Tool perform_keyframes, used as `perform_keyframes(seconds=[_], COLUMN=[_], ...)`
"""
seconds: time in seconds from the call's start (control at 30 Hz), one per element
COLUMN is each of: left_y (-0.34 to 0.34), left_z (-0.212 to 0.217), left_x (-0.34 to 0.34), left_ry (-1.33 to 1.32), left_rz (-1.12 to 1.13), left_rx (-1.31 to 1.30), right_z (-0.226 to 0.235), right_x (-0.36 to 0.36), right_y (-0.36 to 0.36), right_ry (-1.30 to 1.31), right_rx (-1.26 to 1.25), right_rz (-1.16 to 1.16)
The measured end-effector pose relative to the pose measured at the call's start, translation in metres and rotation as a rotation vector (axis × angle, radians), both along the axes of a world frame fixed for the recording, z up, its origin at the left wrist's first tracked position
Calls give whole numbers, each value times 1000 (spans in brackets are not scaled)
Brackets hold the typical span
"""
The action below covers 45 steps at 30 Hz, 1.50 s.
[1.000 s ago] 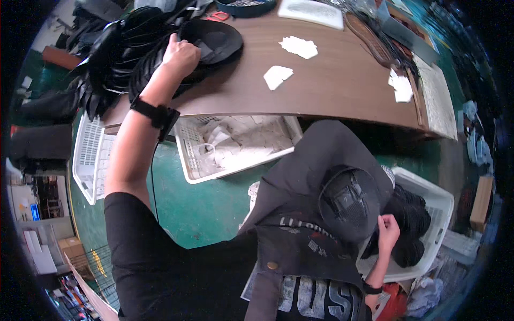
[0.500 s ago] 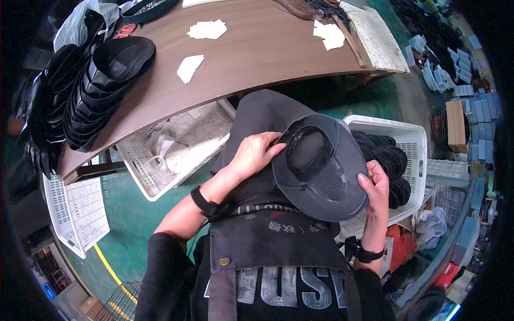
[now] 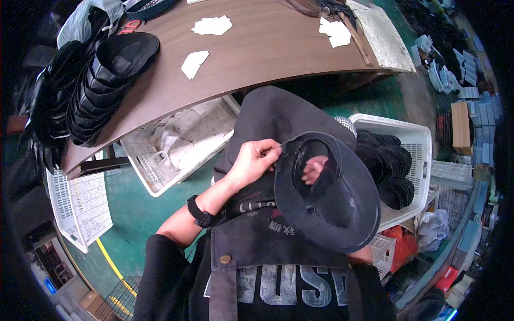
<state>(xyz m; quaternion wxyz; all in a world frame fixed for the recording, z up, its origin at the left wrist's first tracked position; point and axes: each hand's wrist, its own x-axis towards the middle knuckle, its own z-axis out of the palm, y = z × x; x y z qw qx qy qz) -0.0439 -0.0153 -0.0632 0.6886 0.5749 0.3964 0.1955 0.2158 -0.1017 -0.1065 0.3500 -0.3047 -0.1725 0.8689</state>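
Note:
A dark grey wide-brimmed hat (image 3: 350,222) rests tilted over my lap, its hollow side facing up and mesh showing in it. My left hand (image 3: 257,161) pinches the hat's brim at its left edge between thumb and fingers. My right hand (image 3: 315,170) shows through the hollow of the hat, fingers curled and partly blurred. Whatever those fingers hold, if anything, cannot be made out. The brim covers my right wrist and most of that forearm.
Stacked black hat-like pieces (image 3: 101,91) stand on the brown table (image 3: 267,45), with white paper pieces (image 3: 211,25) beyond. A white crate (image 3: 423,176) of black pieces is at my right. Another crate (image 3: 136,166) with white material sits under the table edge.
My right hand has left the right brim and now shows within the hat's hollow. The hat has tilted and shifted down and right. My left hand still grips its left edge.

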Motion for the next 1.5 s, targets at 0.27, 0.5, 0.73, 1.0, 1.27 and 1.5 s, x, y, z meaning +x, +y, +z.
perform_keyframes(seconds=[0.27,0.5,0.73,1.0,1.27,1.5], left_y=[-9,22,183,207,219,198], left_z=[27,31,-49,-21,-10,-6], left_x=[3,-16,-86,-98,-119,-132], left_ry=[57,120,1034,1032,979,1037], left_rz=[-179,-272,498,235,318,271], left_rx=[309,569,1357,1275,1287,1101], right_z=[24,2,16,46,73,83], right_x=[-56,-52,-59,-66,-65,-70], right_y=[-14,-25,-14,-13,-8,-11], right_ry=[-591,-1014,-1038,-997,-941,-879], right_rx=[63,279,274,187,130,83], right_rz=[-208,-212,-231,-282,-344,-369])
